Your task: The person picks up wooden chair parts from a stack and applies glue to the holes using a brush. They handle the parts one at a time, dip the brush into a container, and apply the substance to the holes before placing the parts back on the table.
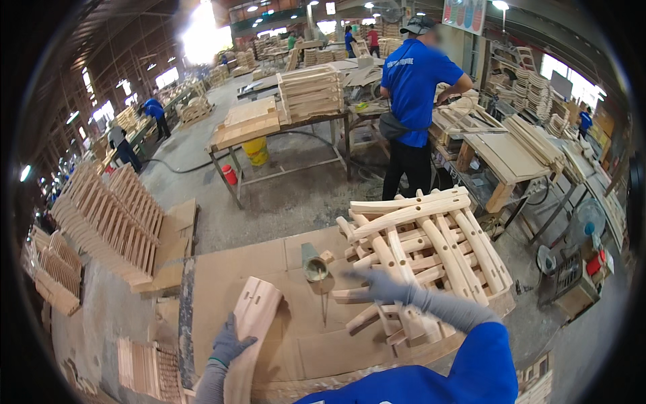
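My left hand [232, 341], in a grey glove, grips the left edge of a curved pale wooden piece [258, 304] with small dark slots near its far end; a seam runs along it. My right hand [385, 285], gloved and somewhat blurred, reaches leftward over the near side of a crisscross stack of curved wooden rails [441, 236]. Its fingers look stretched out, with nothing visible in them. Just left of that hand, a small round pot [315, 268] with pale contents stands on the cardboard-covered table [269, 252], a thin stick-like thing beside it.
Stacked wooden slats [111, 222] stand on the left, with another bundle [145, 367] at the lower left. A person in a blue shirt [414, 87] works at a bench ahead. Another table [245, 131] bears wooden pieces. A fan [587, 225] stands at the right.
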Tool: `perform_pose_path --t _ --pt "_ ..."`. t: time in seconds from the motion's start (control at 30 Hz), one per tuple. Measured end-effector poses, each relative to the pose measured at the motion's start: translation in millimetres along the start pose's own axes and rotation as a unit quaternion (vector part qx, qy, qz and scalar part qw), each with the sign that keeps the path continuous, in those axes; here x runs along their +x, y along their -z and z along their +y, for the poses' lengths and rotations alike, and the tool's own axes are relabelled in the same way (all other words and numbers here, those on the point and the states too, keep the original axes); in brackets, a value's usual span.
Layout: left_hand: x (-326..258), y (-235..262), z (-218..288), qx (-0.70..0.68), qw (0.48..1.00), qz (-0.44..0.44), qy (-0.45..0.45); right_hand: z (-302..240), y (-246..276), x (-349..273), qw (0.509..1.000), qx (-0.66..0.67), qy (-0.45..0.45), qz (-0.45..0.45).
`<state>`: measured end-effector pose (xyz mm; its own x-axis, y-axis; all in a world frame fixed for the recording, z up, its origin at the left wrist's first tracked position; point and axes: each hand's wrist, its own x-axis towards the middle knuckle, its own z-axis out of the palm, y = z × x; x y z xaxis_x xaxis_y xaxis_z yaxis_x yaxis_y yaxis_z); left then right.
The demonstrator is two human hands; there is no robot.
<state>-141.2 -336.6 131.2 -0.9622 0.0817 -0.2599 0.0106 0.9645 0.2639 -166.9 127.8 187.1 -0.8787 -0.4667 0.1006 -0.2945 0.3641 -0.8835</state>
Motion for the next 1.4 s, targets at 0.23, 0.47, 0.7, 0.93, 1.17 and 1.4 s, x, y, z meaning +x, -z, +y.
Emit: perform_pose_path --t 0.23,0.47,0.7,0.93,1.17,1.4 --pt "50.5 20.3 -2.1 -0.33 0.919 -0.214 -0.011 37.4 -289.0 37.2 0.911 0.389 -0.113 -0.076" --pt "59.4 -6.8 -59.0 -0.441 0.862 -0.24 0.064 -13.0 -353.1 98.0 0.799 0.542 -0.248 0.079" --pt "26.4 -57.8 -75.9 -0.675 0.674 -0.289 0.087 -28.2 -349.3 70.1 0.793 0.53 -0.292 0.07" --pt "-18.5 -78.2 -67.9 -0.713 0.633 -0.28 0.11 -45.1 -338.8 30.1 0.778 0.537 -0.321 0.056" --pt "-60.7 35.9 43.1 -0.655 0.729 -0.187 0.066 -92.1 -278.6 6.7 0.808 0.548 -0.163 0.142" --pt "-92.8 81.9 249.1 -0.525 0.815 -0.247 -0.017 -87.8 -159.0 -95.9 0.819 0.502 -0.092 0.263"
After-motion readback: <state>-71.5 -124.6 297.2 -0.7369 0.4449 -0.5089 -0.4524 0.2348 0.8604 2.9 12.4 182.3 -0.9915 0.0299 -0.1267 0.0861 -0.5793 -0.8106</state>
